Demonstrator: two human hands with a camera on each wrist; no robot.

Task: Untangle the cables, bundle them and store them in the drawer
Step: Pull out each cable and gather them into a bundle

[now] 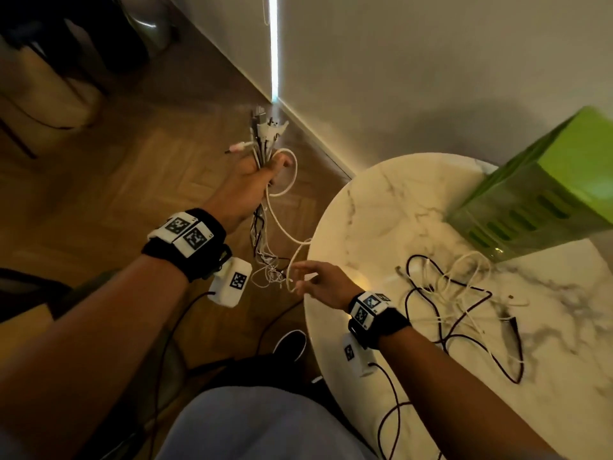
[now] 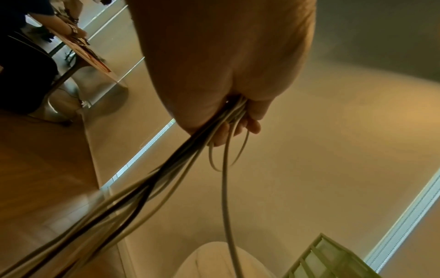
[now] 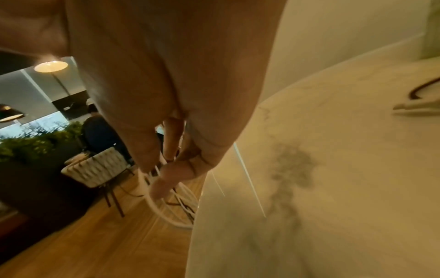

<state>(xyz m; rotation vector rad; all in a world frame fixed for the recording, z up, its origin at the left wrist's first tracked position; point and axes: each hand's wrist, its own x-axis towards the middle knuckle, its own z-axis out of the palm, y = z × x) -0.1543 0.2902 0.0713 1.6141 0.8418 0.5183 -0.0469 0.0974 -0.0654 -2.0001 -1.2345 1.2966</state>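
My left hand [image 1: 262,174] is raised over the floor, left of the table, and grips a bundle of black and white cables [image 1: 260,227]. Their plug ends [image 1: 265,127] stick up above the fist and the rest hangs down in a tangle. In the left wrist view the cable bundle [image 2: 166,178] runs out of the curled fingers [image 2: 247,124]. A thicker white cable [image 1: 282,224] loops from that fist down to my right hand [image 1: 306,277] at the table's edge. That hand's fingers are loosely spread and touch the white cable [image 3: 164,214]. More tangled cables [image 1: 457,293] lie on the marble table [image 1: 381,210].
A green drawer unit [image 1: 530,200] stands at the back right of the round table, close to the wall. Wooden floor lies to the left, with dark furniture at the far left. My shoe [image 1: 292,343] and knee are below the hands.
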